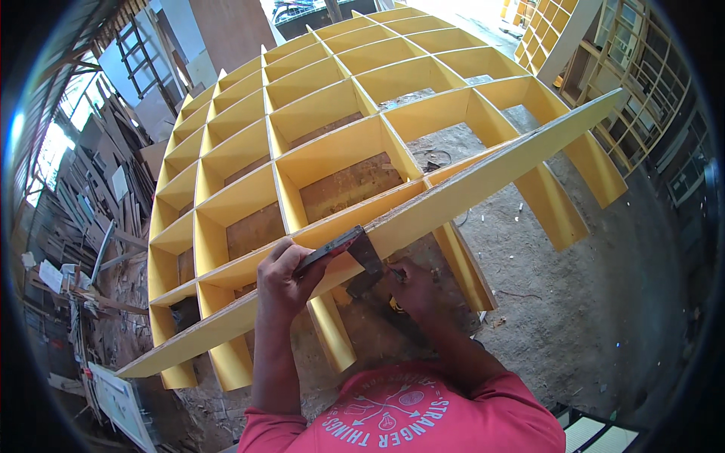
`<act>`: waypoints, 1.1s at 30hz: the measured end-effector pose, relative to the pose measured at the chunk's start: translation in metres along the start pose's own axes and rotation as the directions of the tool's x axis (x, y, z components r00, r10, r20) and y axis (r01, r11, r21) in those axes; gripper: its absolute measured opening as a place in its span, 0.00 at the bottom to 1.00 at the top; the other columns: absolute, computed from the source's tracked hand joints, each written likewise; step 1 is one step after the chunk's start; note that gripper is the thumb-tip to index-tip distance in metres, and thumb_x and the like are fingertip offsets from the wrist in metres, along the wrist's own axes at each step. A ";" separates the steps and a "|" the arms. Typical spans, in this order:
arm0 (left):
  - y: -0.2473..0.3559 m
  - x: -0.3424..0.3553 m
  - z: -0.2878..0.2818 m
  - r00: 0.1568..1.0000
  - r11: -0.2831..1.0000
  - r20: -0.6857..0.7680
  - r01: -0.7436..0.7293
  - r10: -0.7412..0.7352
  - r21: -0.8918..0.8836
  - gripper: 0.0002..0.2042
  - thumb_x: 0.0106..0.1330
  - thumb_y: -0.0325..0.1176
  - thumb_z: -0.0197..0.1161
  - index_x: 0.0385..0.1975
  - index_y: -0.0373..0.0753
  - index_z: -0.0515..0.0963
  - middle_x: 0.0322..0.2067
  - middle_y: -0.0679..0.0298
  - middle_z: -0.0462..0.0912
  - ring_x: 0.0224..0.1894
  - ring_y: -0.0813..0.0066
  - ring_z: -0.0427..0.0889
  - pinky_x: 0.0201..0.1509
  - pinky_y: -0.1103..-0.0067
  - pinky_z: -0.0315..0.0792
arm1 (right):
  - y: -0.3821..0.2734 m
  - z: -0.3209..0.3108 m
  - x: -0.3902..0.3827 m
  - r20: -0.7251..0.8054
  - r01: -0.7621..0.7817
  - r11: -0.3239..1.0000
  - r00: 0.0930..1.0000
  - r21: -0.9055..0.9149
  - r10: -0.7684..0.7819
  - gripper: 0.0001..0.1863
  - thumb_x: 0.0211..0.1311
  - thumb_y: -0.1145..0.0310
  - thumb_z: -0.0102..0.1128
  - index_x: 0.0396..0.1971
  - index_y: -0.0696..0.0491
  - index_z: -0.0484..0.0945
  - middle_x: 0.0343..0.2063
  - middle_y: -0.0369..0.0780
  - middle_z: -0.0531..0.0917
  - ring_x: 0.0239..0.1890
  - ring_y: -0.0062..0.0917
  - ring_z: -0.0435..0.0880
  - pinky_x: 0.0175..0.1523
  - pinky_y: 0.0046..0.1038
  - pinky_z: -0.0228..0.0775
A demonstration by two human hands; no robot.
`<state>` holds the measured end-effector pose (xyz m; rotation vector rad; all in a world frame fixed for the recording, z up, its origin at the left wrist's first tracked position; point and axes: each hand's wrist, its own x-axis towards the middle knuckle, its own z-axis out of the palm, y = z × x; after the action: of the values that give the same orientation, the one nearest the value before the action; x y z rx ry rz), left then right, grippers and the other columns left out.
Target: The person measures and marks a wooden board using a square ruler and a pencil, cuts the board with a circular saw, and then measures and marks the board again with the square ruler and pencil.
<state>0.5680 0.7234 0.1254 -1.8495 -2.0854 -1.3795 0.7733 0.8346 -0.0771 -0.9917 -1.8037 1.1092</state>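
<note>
Black-and-red tool [337, 247] across yellow plank [498, 177], clasped in left grip [284, 276]; right grip [413, 287] just right of tool, hold unclear.

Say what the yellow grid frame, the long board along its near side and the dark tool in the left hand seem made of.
Grid frame: probably plywood, painted or coated yellow; thin, smooth panels with paler edges.
Long board: likely the same, with a yellow face and rough, brownish top edge.
Tool: metal or hard plastic, hard to tell; its surface is dark.
</note>
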 end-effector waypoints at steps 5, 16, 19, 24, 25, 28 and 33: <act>-0.001 0.001 0.001 1.000 1.000 -0.010 -0.025 0.025 0.017 0.10 0.64 0.32 0.84 0.31 0.37 0.87 0.24 0.64 0.77 0.23 0.70 0.77 0.28 0.71 0.70 | -0.003 0.003 0.005 -0.027 0.031 1.000 0.999 0.003 -0.031 0.09 0.68 0.69 0.75 0.43 0.57 0.88 0.37 0.48 0.92 0.39 0.39 0.94 0.46 0.37 0.84; 0.000 0.001 -0.001 1.000 1.000 -0.012 -0.014 0.014 -0.004 0.10 0.64 0.33 0.84 0.31 0.37 0.87 0.24 0.63 0.76 0.24 0.69 0.77 0.29 0.71 0.70 | -0.146 -0.039 0.052 -0.251 0.464 0.870 0.873 0.165 -0.418 0.07 0.66 0.77 0.77 0.40 0.57 0.88 0.36 0.45 0.94 0.38 0.32 0.96 0.43 0.30 0.86; -0.001 0.000 0.000 1.000 1.000 -0.006 -0.005 0.005 -0.011 0.10 0.64 0.33 0.84 0.31 0.37 0.87 0.24 0.63 0.76 0.24 0.69 0.78 0.29 0.71 0.70 | -0.161 -0.052 0.071 -0.401 0.568 0.794 0.793 0.217 -0.458 0.06 0.67 0.77 0.77 0.40 0.57 0.88 0.36 0.44 0.94 0.38 0.29 0.96 0.46 0.30 0.86; 0.001 0.002 0.000 1.000 0.999 0.004 0.024 -0.024 -0.021 0.10 0.64 0.33 0.84 0.31 0.37 0.87 0.24 0.63 0.77 0.24 0.71 0.77 0.29 0.72 0.70 | -0.139 -0.076 0.106 -0.474 0.502 0.864 0.772 0.045 -0.424 0.05 0.68 0.75 0.76 0.39 0.56 0.87 0.36 0.43 0.94 0.43 0.32 0.95 0.61 0.41 0.84; 0.001 0.002 0.001 0.999 0.999 0.014 0.034 -0.034 -0.025 0.10 0.64 0.33 0.84 0.31 0.36 0.87 0.24 0.64 0.77 0.24 0.71 0.77 0.29 0.72 0.70 | -0.132 -0.080 0.111 -0.478 0.501 0.864 0.770 0.043 -0.423 0.05 0.68 0.75 0.76 0.39 0.56 0.87 0.36 0.43 0.94 0.43 0.32 0.95 0.61 0.41 0.84; 0.002 0.002 0.004 0.999 0.998 -0.005 0.047 -0.047 -0.041 0.11 0.63 0.34 0.84 0.31 0.36 0.88 0.24 0.63 0.77 0.24 0.70 0.77 0.29 0.72 0.70 | -0.123 -0.084 0.116 -0.358 0.554 0.818 0.740 -0.156 -0.569 0.05 0.67 0.74 0.76 0.37 0.55 0.87 0.36 0.43 0.93 0.42 0.37 0.94 0.63 0.45 0.83; 0.005 0.006 0.011 0.998 0.998 -0.002 0.069 -0.069 -0.014 0.11 0.63 0.35 0.84 0.31 0.36 0.88 0.24 0.63 0.78 0.24 0.70 0.78 0.30 0.71 0.71 | -0.123 -0.080 0.114 -0.372 0.500 0.861 0.785 -0.090 -0.495 0.04 0.66 0.73 0.75 0.36 0.55 0.88 0.36 0.43 0.93 0.44 0.39 0.93 0.62 0.42 0.82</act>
<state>0.5758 0.7346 0.1247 -1.7959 -2.1638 -1.4134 0.7742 0.9228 0.0861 -0.6062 -1.5937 0.5462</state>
